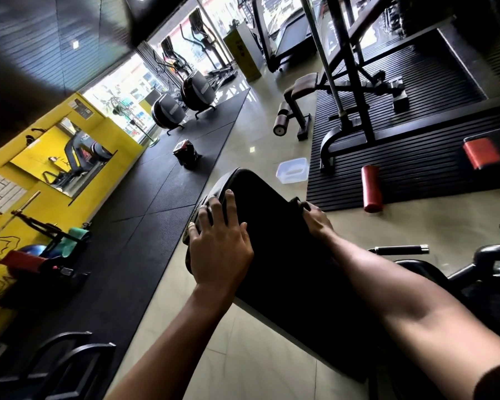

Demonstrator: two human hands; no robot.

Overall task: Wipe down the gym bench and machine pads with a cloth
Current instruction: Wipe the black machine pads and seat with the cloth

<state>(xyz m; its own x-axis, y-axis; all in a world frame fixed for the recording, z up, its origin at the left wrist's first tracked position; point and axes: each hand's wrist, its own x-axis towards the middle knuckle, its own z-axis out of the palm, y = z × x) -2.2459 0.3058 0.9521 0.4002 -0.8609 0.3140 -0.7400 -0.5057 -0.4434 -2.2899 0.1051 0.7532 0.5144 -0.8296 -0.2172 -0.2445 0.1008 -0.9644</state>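
1. We rest our left hand [218,243], fingers spread, on the left edge of the black bench pad [272,255].
2. Our right hand [315,219] bunches a dark cloth [298,202] (barely visible against the pad) at its right edge.

Tally of the gym floor

Two hands, the left hand [218,249] and right hand [315,217]; one black padded surface [272,255]; one dark cloth [296,202]; one clear plastic tub [292,170]; two red pads [371,188]; two elliptical trainers [198,92]; one wall mirror [61,157].
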